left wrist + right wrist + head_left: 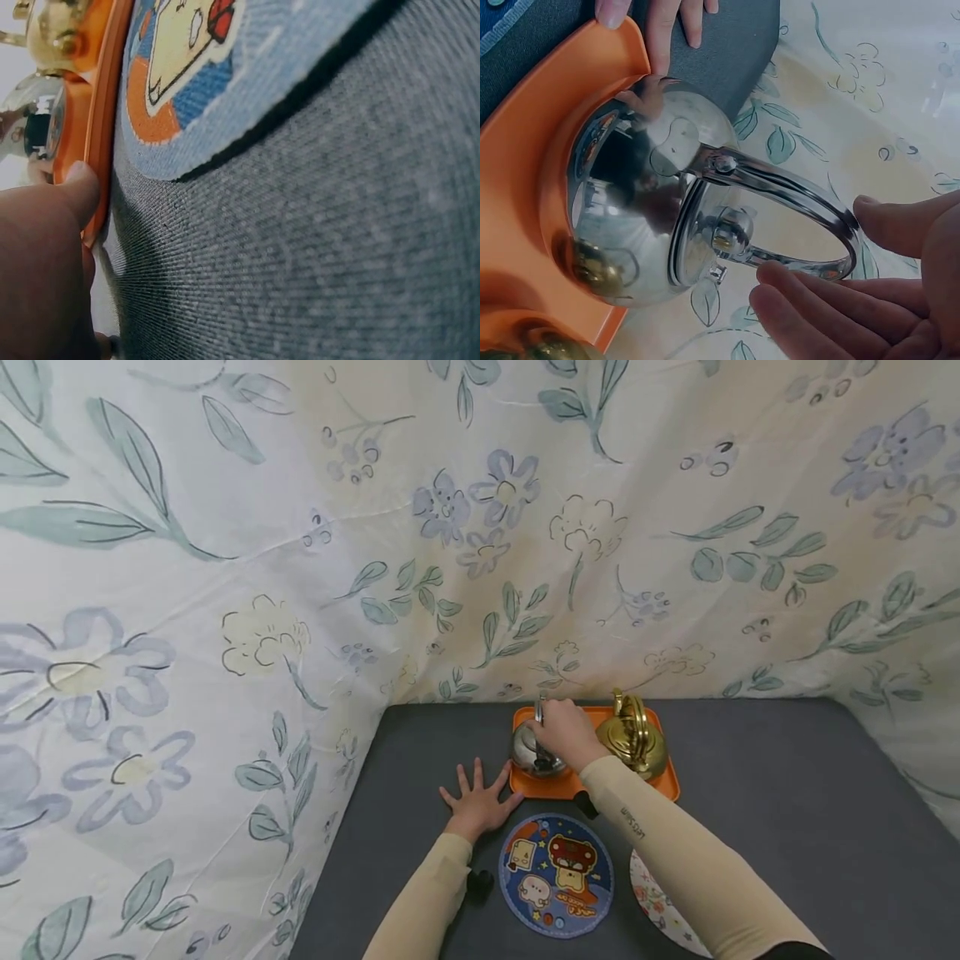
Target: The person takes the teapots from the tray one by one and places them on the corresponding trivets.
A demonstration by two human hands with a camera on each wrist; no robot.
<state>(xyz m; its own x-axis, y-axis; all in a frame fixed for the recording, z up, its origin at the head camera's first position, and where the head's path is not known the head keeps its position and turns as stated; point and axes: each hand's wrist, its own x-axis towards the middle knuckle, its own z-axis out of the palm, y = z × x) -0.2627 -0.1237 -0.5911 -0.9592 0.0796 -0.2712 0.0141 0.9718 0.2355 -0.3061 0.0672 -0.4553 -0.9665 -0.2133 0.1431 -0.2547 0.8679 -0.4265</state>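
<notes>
A shiny silver kettle (527, 750) stands at the left of an orange tray (546, 788). My right hand (568, 733) is at its raised handle (795, 187). In the right wrist view the fingers are extended and loose, with the thumb tip right at one side of the handle and the fingertips by the other. My left hand (478, 808) lies with spread fingers at the tray's near left corner, its thumb (81, 187) against the tray rim. Beside the silver kettle on the tray is a gold kettle (651, 752), partly behind the right forearm.
A round blue denim mat (517, 897) with cartoon patches lies in front of the tray. To its right, a round floral mat (654, 903) is partly covered by the right arm. Floral cloth (465, 610) hangs behind the dark grey table (780, 793) and at its sides.
</notes>
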